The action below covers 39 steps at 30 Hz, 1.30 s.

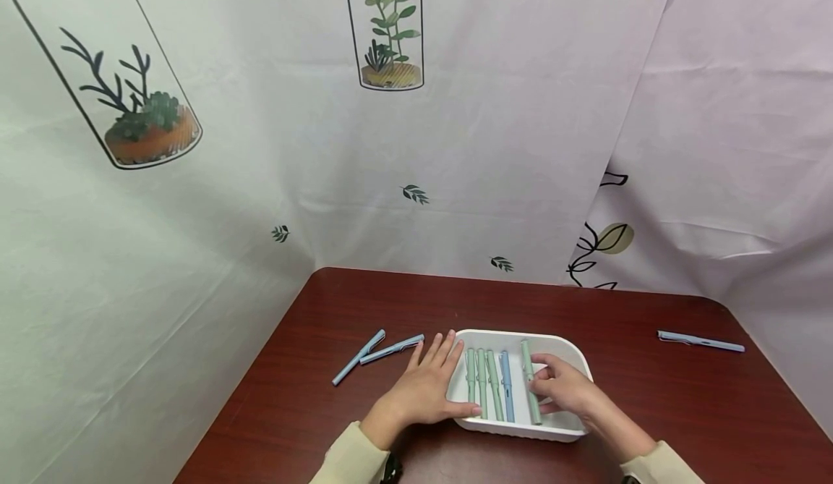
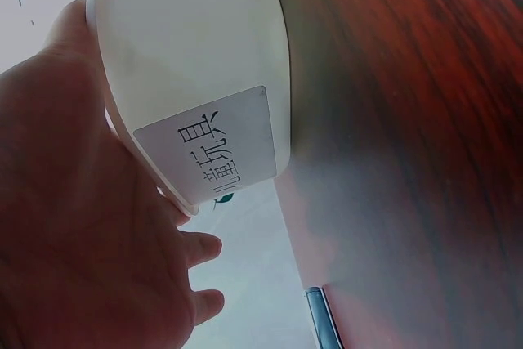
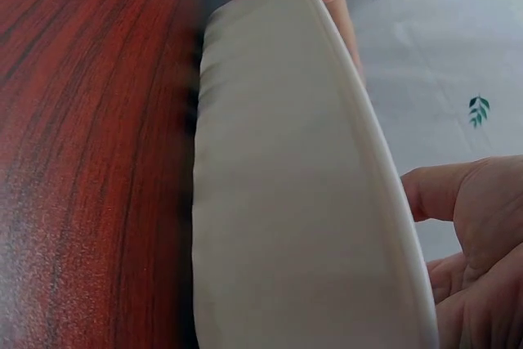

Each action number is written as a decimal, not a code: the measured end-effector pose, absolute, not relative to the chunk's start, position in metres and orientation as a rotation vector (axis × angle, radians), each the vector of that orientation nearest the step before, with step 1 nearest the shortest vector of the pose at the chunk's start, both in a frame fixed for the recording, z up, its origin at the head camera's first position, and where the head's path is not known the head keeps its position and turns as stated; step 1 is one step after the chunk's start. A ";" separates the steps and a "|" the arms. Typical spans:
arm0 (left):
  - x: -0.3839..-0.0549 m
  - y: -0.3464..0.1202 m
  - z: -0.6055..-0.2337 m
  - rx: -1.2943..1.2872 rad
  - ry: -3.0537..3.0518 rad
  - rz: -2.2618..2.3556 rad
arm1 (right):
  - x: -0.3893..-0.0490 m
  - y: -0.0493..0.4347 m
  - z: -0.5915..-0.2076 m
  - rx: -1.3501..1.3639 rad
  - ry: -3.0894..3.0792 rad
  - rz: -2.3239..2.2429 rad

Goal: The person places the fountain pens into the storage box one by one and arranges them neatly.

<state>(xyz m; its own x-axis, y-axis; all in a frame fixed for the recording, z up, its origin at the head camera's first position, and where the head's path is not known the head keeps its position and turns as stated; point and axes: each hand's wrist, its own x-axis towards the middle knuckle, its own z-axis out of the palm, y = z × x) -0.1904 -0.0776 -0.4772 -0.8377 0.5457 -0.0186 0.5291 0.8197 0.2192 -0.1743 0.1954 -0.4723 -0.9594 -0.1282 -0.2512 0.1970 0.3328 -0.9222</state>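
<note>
A white plastic tray (image 1: 514, 335) sits on the table with pens lying in it. Three light green pens (image 1: 482, 383) lie side by side at its left, followed by a blue pen (image 1: 507, 386). My left hand (image 1: 426, 391) rests on the tray's left end, fingers spread and straight, thumb along the near rim. Over the tray's right half, my right hand (image 1: 565, 386) pinches another light green pen (image 1: 526, 357) between thumb and fingers. In the right wrist view the tray's wall (image 3: 278, 161) hides that pen.
Two blue pens (image 1: 359, 357) lie on the dark red table (image 1: 280, 412) left of the tray, their ends close together. Another blue pen (image 1: 701, 341) lies far right. A printed label (image 2: 208, 149) is on the tray's side. Patterned white cloth (image 1: 455, 180) hangs behind the table.
</note>
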 end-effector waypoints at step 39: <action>-0.191 -0.076 -0.478 0.847 2.915 0.332 | -0.177 0.173 -0.487 0.128 2.416 -1.508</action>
<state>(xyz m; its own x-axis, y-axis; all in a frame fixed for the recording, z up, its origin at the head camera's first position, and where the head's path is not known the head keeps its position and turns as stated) -0.1908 -0.0763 -0.4783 -0.8425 0.5382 -0.0236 0.5192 0.8228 0.2313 -0.1775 0.1726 -0.4868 -0.9540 -0.0770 -0.2898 0.2266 0.4482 -0.8647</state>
